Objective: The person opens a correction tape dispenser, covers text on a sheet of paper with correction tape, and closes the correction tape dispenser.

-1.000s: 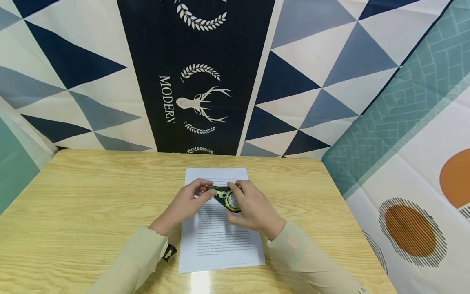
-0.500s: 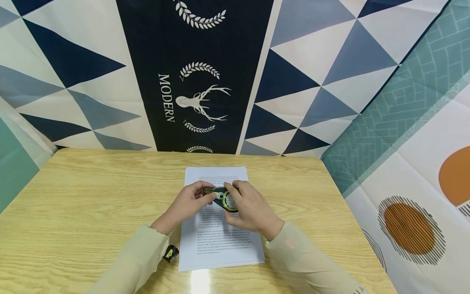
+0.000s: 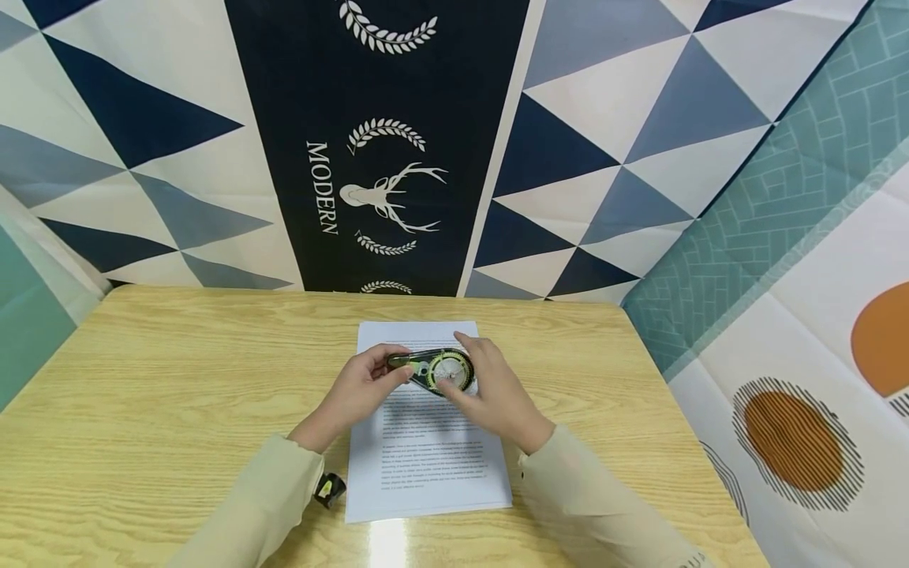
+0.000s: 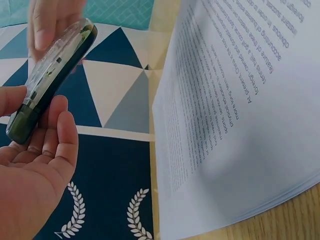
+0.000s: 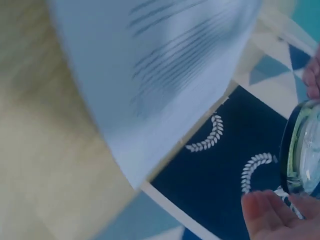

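Observation:
A teardrop-shaped correction tape point(image 3: 449, 371), black and green with a clear round window over a toothed wheel, is held above the printed paper point(image 3: 433, 465). My left hand point(image 3: 362, 390) pinches its narrow end between thumb and fingers. In the left wrist view the correction tape point(image 4: 55, 75) appears edge-on and tilted, its dark end in that hand point(image 4: 40, 160). At the round end is my right hand point(image 3: 497, 390), fingers spread and fairly straight, with the thumb at the near rim. The right wrist view has its fingertips point(image 5: 262, 205) close below the case; contact is unclear there.
Several stacked sheets make up the paper on the wood-grain table point(image 3: 213, 394). Behind the table's far edge hangs a patterned cloth point(image 3: 383, 158) with triangles and a deer head. A dark band point(image 3: 329, 491) shows by the left sleeve.
The right fingers have loosened from the round end and spread apart, uncovering the clear window. The correction tape has swung slightly upward at that end. The left hand keeps its pinch.

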Tool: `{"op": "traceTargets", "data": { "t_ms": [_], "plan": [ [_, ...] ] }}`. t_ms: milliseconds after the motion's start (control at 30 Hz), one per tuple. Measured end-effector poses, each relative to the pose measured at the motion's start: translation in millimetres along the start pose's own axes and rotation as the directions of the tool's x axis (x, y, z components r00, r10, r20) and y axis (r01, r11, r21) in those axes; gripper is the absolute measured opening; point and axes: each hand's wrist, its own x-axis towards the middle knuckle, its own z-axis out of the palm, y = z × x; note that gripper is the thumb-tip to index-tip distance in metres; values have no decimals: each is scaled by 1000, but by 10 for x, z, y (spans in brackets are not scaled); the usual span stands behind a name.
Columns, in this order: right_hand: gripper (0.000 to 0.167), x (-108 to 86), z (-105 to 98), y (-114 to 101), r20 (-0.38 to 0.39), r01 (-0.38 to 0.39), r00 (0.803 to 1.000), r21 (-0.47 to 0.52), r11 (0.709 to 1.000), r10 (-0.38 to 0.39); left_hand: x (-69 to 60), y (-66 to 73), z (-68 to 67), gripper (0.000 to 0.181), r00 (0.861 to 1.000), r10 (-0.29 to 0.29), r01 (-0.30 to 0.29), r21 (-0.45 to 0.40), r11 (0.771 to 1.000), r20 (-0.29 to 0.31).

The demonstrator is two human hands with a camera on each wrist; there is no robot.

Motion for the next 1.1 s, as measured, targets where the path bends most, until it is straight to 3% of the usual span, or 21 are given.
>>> {"op": "traceTargets", "data": {
  "t_ms": [67, 167, 233, 367, 767, 1100],
  "plan": [
    [68, 23, -11, 13, 41, -133, 991, 165, 977, 128, 5, 0, 1, 31, 1000, 1, -1, -15, 1000, 2],
    [59, 55, -23, 43, 120, -274, 961, 351, 895, 247, 5, 2, 6, 31, 1000, 8, -8, -35, 999, 10],
    [52, 70, -28, 59, 166, -318, 948, 434, 843, 273, 3, 1, 6, 31, 1000, 17, -16, -39, 999, 16],
    [43, 86, -38, 72, 217, -339, 940, 519, 785, 262, -5, 4, 3, 31, 999, 29, -29, -34, 999, 22],
    [39, 74, -69, 77, 281, -345, 935, 567, 748, 218, -18, -53, -81, 35, 998, -46, 47, -27, 999, 39],
    [38, 78, -59, 92, 287, -352, 932, 557, 752, 224, -50, -28, -136, 31, 999, -24, 23, 20, 1000, 39]
  ]
}}
